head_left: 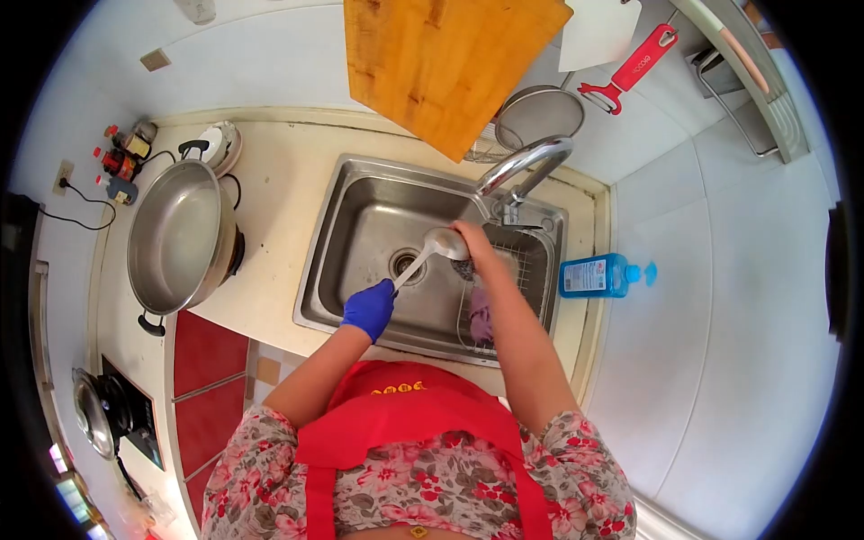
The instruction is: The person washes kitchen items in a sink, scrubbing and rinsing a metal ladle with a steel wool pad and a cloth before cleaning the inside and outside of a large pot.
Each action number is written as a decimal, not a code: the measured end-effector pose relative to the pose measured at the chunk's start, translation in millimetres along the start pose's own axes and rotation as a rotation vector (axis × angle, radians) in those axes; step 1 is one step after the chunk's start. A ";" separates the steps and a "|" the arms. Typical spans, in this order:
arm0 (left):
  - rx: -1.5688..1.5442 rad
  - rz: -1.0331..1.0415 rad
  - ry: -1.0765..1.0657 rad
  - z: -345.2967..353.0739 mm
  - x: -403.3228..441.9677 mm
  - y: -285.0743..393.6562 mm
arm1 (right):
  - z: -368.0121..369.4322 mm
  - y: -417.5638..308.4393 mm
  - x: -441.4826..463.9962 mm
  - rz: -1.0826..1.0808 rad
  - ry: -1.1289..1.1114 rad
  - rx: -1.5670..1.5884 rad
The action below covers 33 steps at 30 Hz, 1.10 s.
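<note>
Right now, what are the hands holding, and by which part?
The ladle: left hand grips the handle's end; right hand is at the bowl, its grip unclear.

A shiny metal ladle (444,243) slants over the sink basin (367,236), its pale handle gripped near the end by the gloved left hand (369,309), its rounded bowl at the right hand's (472,238) fingers, beside a dark, textured scrubber (463,268).

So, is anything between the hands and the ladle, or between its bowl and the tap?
Only a blue glove lies between the left hand and the ladle. The right hand is at its bowl, on the side toward the tap, and stands between them; nothing else visible does.
</note>
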<state>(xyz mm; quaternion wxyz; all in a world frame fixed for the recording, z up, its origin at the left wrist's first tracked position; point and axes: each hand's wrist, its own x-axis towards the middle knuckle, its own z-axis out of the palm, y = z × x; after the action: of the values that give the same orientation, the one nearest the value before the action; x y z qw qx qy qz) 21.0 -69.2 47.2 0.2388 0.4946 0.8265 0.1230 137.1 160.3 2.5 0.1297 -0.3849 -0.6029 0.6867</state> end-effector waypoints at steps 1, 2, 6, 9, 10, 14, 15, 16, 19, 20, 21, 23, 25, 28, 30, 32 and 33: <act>-0.026 -0.017 -0.009 1.6 0.0 1.6 | 7.1 7.7 -0.5 0.020 0.170 0.117; -0.027 -0.020 -0.010 5.8 1.7 1.4 | 14.2 14.1 1.4 0.038 0.340 0.236; -0.114 -0.018 0.050 12.9 8.5 8.8 | 48.5 7.2 -14.1 -0.132 0.770 -0.404; -0.275 0.088 0.058 39.4 29.5 -3.7 | 68.4 -10.9 -35.5 -0.363 0.765 -0.464; -0.380 0.196 0.062 39.7 34.5 -4.5 | 71.9 -12.9 -41.1 -0.488 0.746 -0.458; -1.060 -0.286 -0.692 10.2 53.9 5.7 | 31.3 11.6 -49.6 -0.382 0.589 -0.556; -1.368 -0.371 -0.782 8.2 57.4 5.5 | 14.4 10.6 -58.1 -0.307 0.552 -0.629; -1.678 -0.458 -0.866 7.2 59.9 4.7 | -1.3 9.9 -67.5 -0.231 0.513 -0.700; -2.053 -0.219 -1.066 36.6 84.6 -9.0 | -33.1 23.1 -78.5 -0.160 0.640 -1.087; -2.050 -0.213 -1.076 46.6 95.0 -9.6 | -44.1 25.9 -74.9 -0.158 0.649 -1.090; -2.150 -0.192 -1.084 54.0 103.6 -8.3 | -54.6 27.9 -67.9 -0.112 0.723 -0.889; -2.248 -0.178 -1.096 55.4 112.5 0.2 | -68.3 28.7 -51.6 -0.061 0.793 -0.685; -2.487 -0.572 -0.885 48.0 121.4 18.6 | -80.6 20.8 -29.5 0.320 0.670 0.431; -2.523 -0.659 -0.665 44.4 133.5 36.2 | -85.7 13.3 -5.1 0.314 0.665 0.647; -2.523 -0.499 -0.645 56.4 144.0 38.1 | -91.0 15.3 9.4 0.301 0.674 0.703; -2.729 -0.513 -0.493 67.6 154.7 37.7 | -91.6 23.7 22.0 0.297 0.676 0.755; -2.698 -0.624 -0.361 67.2 159.7 39.3 | -91.4 26.2 23.7 0.295 0.709 0.719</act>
<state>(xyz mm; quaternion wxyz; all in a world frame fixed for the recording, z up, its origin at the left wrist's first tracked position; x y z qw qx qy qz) 22.2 87.5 -36.7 0.6445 -0.3074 0.1049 0.6922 191.3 235.9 -28.5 0.3515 -0.6058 -0.1874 0.6887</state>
